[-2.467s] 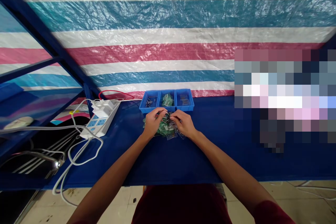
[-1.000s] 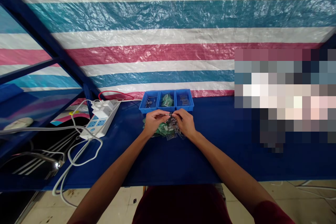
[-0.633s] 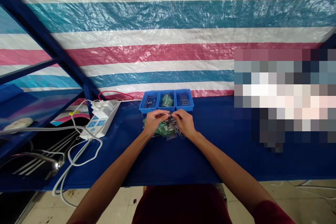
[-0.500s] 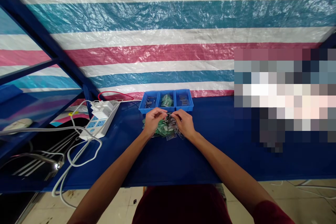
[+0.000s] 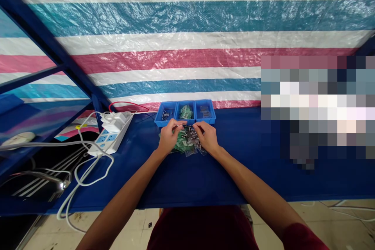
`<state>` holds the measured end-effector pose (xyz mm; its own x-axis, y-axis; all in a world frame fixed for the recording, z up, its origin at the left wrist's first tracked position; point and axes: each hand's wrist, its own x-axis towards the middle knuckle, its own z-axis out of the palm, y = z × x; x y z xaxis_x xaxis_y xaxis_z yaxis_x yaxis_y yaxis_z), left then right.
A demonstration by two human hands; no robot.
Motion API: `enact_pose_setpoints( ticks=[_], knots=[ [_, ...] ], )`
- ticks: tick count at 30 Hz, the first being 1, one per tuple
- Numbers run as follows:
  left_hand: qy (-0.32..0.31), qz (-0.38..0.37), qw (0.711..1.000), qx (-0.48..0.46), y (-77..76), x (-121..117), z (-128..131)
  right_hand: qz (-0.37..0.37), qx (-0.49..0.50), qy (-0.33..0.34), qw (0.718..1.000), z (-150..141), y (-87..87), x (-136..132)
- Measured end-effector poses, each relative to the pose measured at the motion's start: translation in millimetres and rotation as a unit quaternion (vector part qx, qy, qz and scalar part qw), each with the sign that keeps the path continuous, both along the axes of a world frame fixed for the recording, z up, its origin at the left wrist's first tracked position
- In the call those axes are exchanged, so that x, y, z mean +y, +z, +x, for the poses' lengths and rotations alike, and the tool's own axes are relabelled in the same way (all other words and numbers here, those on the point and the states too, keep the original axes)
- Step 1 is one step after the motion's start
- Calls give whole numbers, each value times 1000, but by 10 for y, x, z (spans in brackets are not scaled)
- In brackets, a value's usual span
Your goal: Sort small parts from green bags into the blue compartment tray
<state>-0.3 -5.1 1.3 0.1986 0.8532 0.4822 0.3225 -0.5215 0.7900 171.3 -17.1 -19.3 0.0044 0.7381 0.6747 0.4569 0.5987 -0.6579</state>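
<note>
My left hand (image 5: 168,136) and my right hand (image 5: 206,137) are held close together over a small pile of green parts and dark metal pins (image 5: 186,141) on the blue table (image 5: 187,179). The fingers of both hands are curled into pinches, and something thin seems to span between their fingertips, too small to name. Just behind the hands stand three small blue bins (image 5: 186,112) side by side. The left bin holds dark pins, the middle one green parts, the right one dark parts.
A white power strip (image 5: 109,136) with plugs and white cables (image 5: 84,172) lies at the left of the table. A striped plastic sheet (image 5: 187,47) hangs behind the bins. A blue frame post (image 5: 49,43) slants at the left. A blurred patch covers the right.
Both hands have stayed over the pile. Their fingertips have risen slightly toward the bins and drawn a little apart.
</note>
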Motion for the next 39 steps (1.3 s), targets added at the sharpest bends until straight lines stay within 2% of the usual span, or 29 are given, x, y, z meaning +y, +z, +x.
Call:
enact_pose_setpoints(
  ticks=[8,21,30,34,39],
  knots=[
    [0,8,999,34,5,-9,-11,2,-8,12,1000,1,6,-3],
    [73,48,987,135,10,5,-19,7,-10,15,1000,9,-17,5],
    [56,93,984,143,15,18,-19,-9,-13,14,1000,10,-12,2],
    [55,86,983,154,35,20,-11,3,-13,18,1000,14,-16,8],
    [26,80,986,144,28,25,0,7,-11,16,1000,19,-5,5]
  ],
)
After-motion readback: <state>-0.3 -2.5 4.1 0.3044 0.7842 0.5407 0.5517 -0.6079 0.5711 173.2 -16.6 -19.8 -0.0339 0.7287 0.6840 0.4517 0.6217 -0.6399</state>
